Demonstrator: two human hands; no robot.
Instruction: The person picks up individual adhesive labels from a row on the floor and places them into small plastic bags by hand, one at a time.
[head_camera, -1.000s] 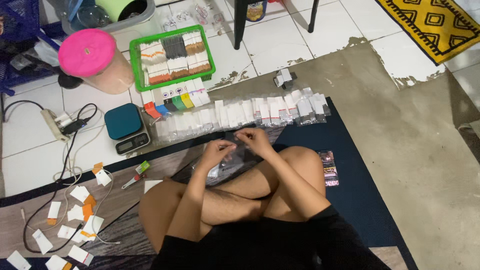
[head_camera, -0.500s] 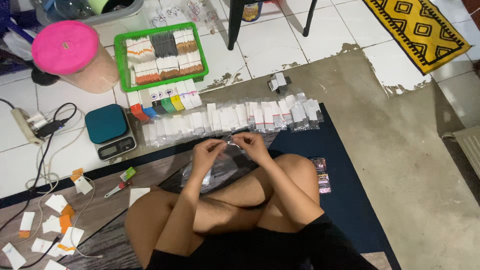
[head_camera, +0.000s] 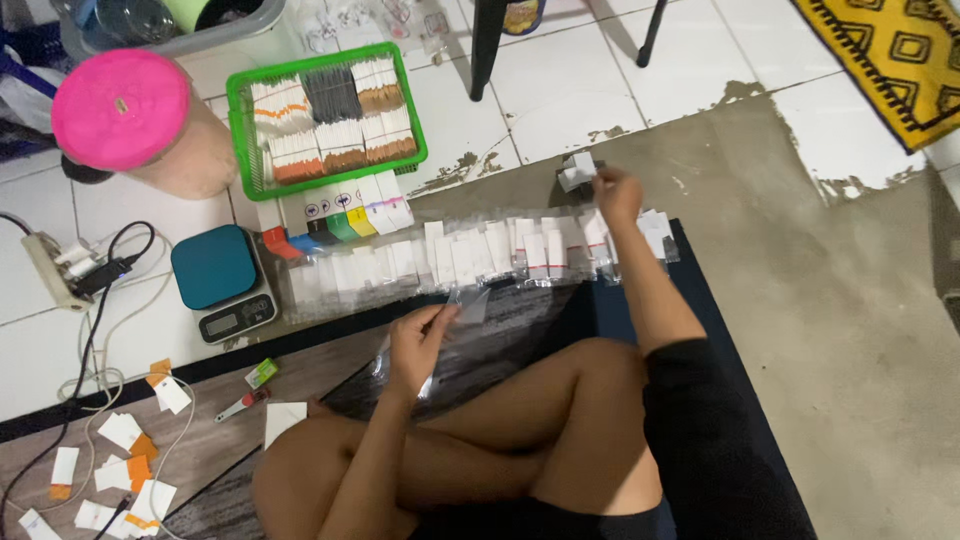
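On the tiled floor, beyond the packet row (head_camera: 480, 255), your right hand (head_camera: 617, 195) reaches the small white packets (head_camera: 577, 170), grip unclear. Your left hand (head_camera: 420, 340) pinches a clear sachet (head_camera: 468, 303). Filling step; grasp one packet.

Worn on the head, looking steeply down over crossed legs at the floor (head_camera: 860, 330) from seated height. Faces forward toward the row of small clear packets (head_camera: 470, 255), with the green basket (head_camera: 236, 130) and teal scale (head_camera: 215, 275) farther out at upper left. One view only, nothing shared.
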